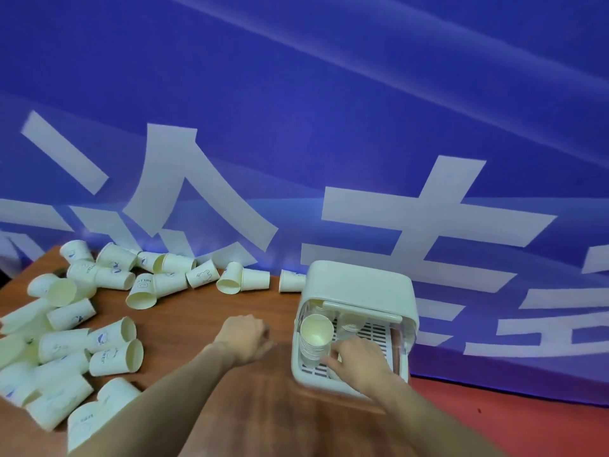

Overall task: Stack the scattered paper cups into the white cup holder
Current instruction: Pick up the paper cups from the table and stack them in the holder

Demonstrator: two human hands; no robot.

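While the right hand (359, 359) reaches into the white cup holder (359, 285) beside its stack of cups (315, 338), fingers apparently loose though blurred, a nudge could topple it. Left of the holder, the left hand (245, 336) hangs curled and empty near the scattered cups (112, 338) on the table (197, 311).

Nested cups (314, 338) inside white holder (357, 285)
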